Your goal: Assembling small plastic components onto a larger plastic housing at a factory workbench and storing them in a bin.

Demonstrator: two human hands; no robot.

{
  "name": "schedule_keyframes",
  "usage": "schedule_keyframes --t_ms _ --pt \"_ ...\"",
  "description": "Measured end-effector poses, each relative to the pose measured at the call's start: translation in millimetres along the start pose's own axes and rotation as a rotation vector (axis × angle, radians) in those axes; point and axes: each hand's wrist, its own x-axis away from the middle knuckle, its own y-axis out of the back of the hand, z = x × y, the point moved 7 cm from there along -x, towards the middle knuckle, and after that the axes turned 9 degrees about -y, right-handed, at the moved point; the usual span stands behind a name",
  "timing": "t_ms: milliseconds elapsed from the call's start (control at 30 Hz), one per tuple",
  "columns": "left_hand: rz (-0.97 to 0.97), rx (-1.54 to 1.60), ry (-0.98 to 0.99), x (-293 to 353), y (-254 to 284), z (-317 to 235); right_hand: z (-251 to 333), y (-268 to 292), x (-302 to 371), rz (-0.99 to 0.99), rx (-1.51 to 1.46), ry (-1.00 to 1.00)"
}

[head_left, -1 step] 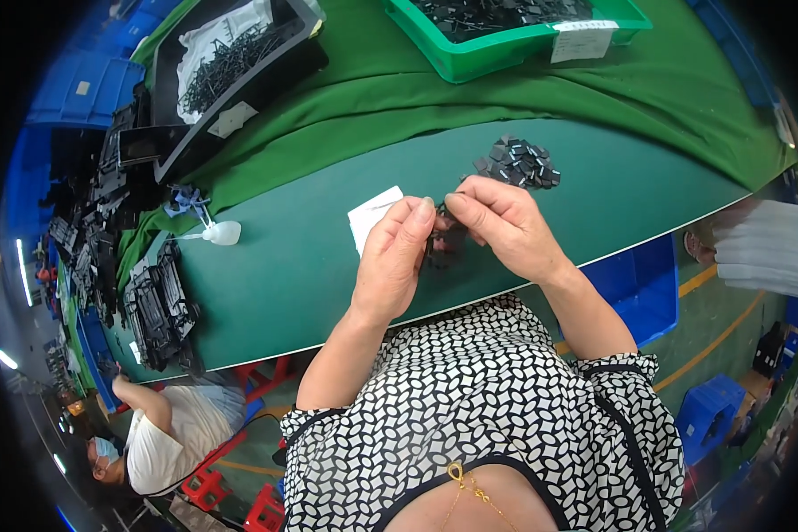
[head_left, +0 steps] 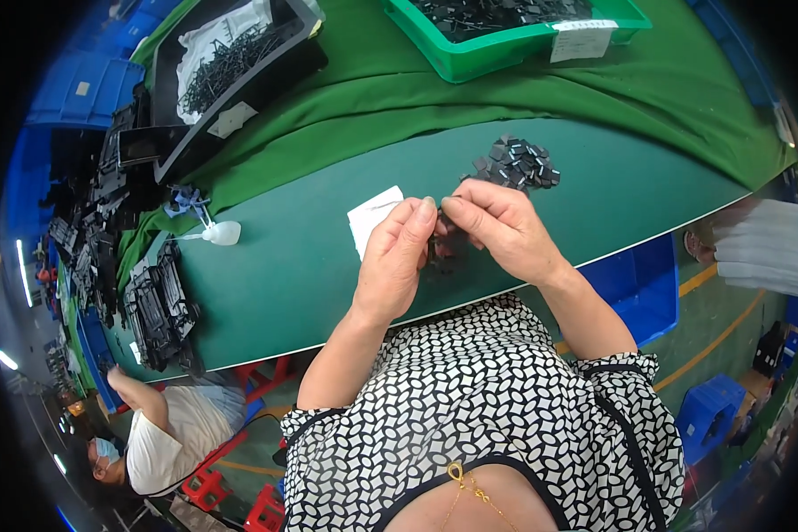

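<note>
Above the front part of the green tabletop, my left hand [head_left: 392, 262] and my right hand [head_left: 504, 232] meet with thumbs and fingers pinched. Between and below the fingertips shows a small dark piece [head_left: 442, 249], mostly hidden by the fingers, so its kind cannot be told. Both hands appear closed on it. A white sheet of paper [head_left: 364, 223] lies partly behind my left hand. Just beyond my right hand is a loose pile of small flat black pieces [head_left: 519, 164].
A green bin [head_left: 465, 64] of black pieces and a black bin [head_left: 303, 62] of thin dark parts stand at the back on green cloth. At left are a small white bottle [head_left: 222, 233] and stacked black plastic parts [head_left: 158, 306]. A masked person [head_left: 173, 434] sits at lower left.
My right hand has shifted very slightly left toward my left fingertips. The seated person's hand has moved a little. Everything else looks the same.
</note>
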Motion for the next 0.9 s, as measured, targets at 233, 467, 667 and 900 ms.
schedule_keyframes --t_ms 233,467,667,900 --pt "-0.052 -0.152 -0.078 7.7 -2.4 2.4 -17.7 -8.0 3.4 0.146 -0.234 -0.171" --pt "-0.197 0.184 -0.050 15.8 -8.3 5.3 -26.8 -23.1 5.2 0.146 -0.503 -0.151" --pt "-0.168 0.563 0.002 14.5 -4.4 6.7 -29.8 -23.3 4.6 0.170 -0.954 -0.149" --pt "-0.195 0.188 -0.027 0.0 12.2 -14.8 -27.1 -19.1 -3.0 0.171 -1.089 -0.193"
